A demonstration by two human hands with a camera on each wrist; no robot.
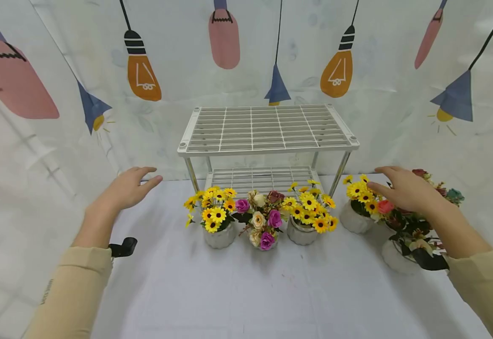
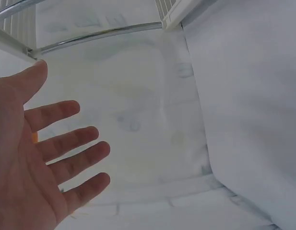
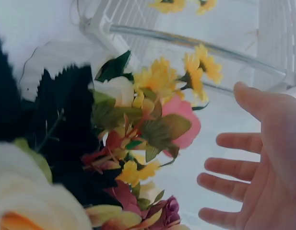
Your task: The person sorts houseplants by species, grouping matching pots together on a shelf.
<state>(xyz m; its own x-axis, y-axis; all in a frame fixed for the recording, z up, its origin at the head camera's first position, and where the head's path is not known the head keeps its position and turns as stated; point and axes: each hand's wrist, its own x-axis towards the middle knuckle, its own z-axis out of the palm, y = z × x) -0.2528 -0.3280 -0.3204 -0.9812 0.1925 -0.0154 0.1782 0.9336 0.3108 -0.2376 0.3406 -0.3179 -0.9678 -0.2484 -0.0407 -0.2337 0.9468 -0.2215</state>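
A white two-tier wire shelf [image 1: 267,129] stands at the back of the white table [image 1: 246,292]. In front of it sit three white pots: yellow daisies [image 1: 214,214], mixed roses [image 1: 263,219] and yellow daisies [image 1: 310,209]. My left hand [image 1: 130,188] hovers open over the table left of the shelf, holding nothing; the left wrist view shows its spread fingers [image 2: 66,141]. My right hand [image 1: 403,188] floats open above a yellow-daisy pot [image 1: 356,207] and a mixed bouquet pot [image 1: 413,235] on the right. Their blooms [image 3: 157,120] fill the right wrist view beside my palm [image 3: 267,167].
A white curtain printed with coloured light bulbs [image 1: 145,70] hangs behind and along the left side. A small black clip [image 1: 123,247] sticks out near my left sleeve. The shelf's chrome leg [image 2: 95,36] crosses the top of the left wrist view.
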